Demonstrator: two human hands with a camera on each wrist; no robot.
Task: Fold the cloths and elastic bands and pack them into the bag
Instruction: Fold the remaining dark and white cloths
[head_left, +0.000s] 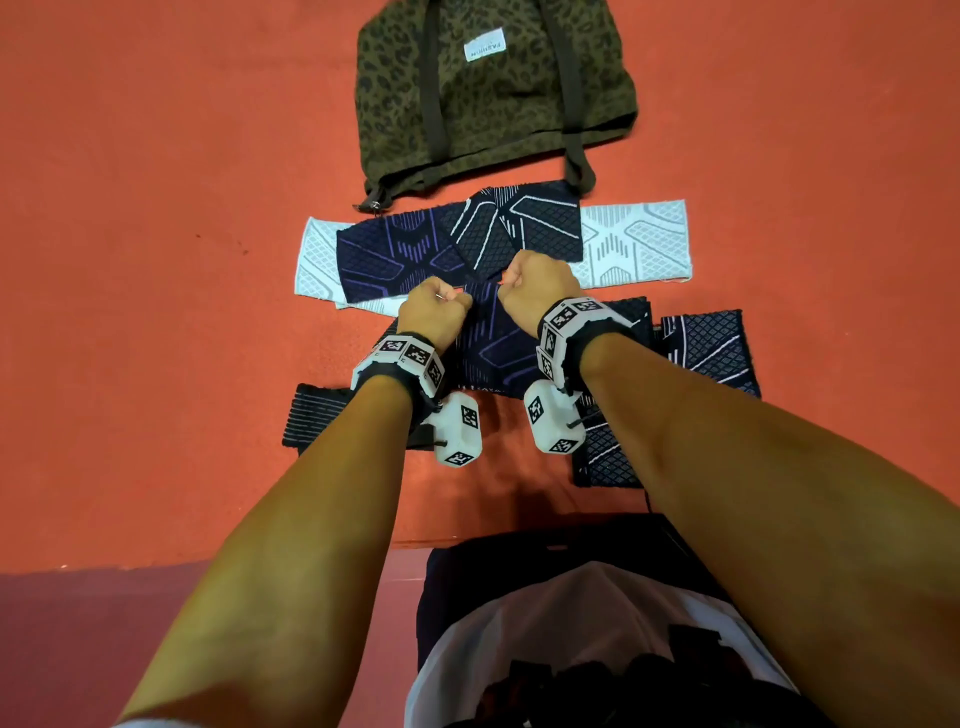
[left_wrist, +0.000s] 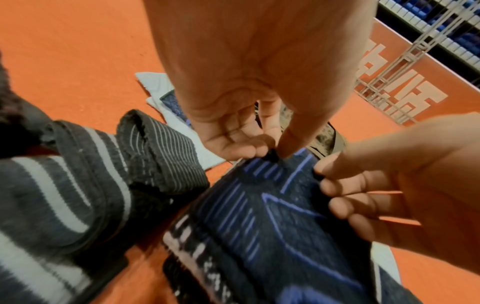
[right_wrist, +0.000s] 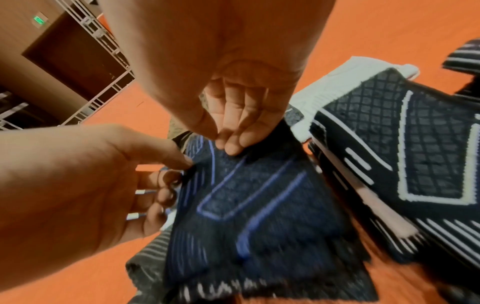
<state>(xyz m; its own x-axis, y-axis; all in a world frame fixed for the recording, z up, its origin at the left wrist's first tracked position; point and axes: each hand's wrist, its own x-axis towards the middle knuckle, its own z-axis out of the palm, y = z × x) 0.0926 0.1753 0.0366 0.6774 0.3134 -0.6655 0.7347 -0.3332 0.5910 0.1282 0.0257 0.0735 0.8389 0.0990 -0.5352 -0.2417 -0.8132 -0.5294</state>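
While both forearms reach up from the bottom of the head view, the left hand (head_left: 435, 305) and right hand (head_left: 540, 283) meet at frame centre, each pinching the far edge of a navy cloth with purple lines (head_left: 498, 348) between thumb and curled fingers. That cloth lies on the orange floor (head_left: 156, 260). Lower left of it sits a dark striped elastic band (head_left: 317, 413); to its right lie dark pieces with white lines (head_left: 711, 348). Just beyond the hands, a white patterned cloth (head_left: 634, 241) stretches across, overlapped by more navy pieces (head_left: 395, 249). Farther still, at the top of the frame, rests the leopard-print bag (head_left: 488, 98), flat on the floor.
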